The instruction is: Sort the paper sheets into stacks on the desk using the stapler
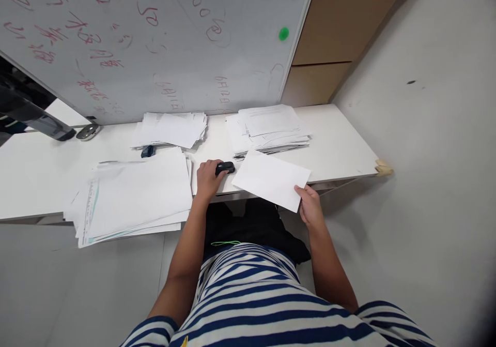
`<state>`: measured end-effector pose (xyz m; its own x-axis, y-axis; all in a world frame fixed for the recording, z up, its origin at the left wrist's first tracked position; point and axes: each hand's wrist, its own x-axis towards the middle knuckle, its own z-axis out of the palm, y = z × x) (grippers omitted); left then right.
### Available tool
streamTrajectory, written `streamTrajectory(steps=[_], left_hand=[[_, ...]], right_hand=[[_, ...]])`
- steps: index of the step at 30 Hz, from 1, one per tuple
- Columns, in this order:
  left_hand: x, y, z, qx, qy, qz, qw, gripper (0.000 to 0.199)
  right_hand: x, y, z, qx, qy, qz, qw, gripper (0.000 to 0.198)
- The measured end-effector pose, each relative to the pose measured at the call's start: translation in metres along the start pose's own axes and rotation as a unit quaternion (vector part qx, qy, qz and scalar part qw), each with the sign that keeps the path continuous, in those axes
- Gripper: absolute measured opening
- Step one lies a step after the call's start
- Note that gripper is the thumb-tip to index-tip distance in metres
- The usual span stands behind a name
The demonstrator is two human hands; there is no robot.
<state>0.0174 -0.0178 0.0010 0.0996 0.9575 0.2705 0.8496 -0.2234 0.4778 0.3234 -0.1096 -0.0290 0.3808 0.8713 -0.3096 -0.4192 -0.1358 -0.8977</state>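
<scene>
My left hand (208,179) is closed around a small black stapler (226,167) near the desk's front edge. In my right hand (310,205), pinched at one corner between thumb and fingers, is a blank white sheet of paper (271,178). The sheet lies at a slant, its near edge jutting past the desk and its far left corner close to the stapler. Just behind it is a thick paper stack (271,124). Left of my left hand, a spread pile of larger sheets (139,194) overhangs the front edge.
Another paper stack (170,129) sits at the back, beside a small dark blue object (148,151). A whiteboard (155,47) with red writing leans behind the white desk (341,145). Cardboard boxes (341,21) and a wall (434,104) stand right; a computer mouse (88,132) lies left.
</scene>
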Motion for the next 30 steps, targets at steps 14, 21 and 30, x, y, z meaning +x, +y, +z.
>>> streamTrajectory(steps=[14,21,30], left_hand=[[-0.015,0.004,-0.014,-0.119,-0.064,0.010,0.991,0.031],[-0.020,0.025,-0.038,-0.030,-0.150,0.018,0.988,0.042],[0.019,0.049,-0.015,-0.035,-0.046,0.022,0.998,0.036]], right_hand=[[-0.004,0.000,0.017,-0.082,-0.103,0.029,0.991,0.042],[-0.003,-0.003,0.031,-0.148,-0.142,-0.017,0.979,0.046],[0.002,0.013,0.022,-0.168,-0.147,-0.032,0.974,0.045]])
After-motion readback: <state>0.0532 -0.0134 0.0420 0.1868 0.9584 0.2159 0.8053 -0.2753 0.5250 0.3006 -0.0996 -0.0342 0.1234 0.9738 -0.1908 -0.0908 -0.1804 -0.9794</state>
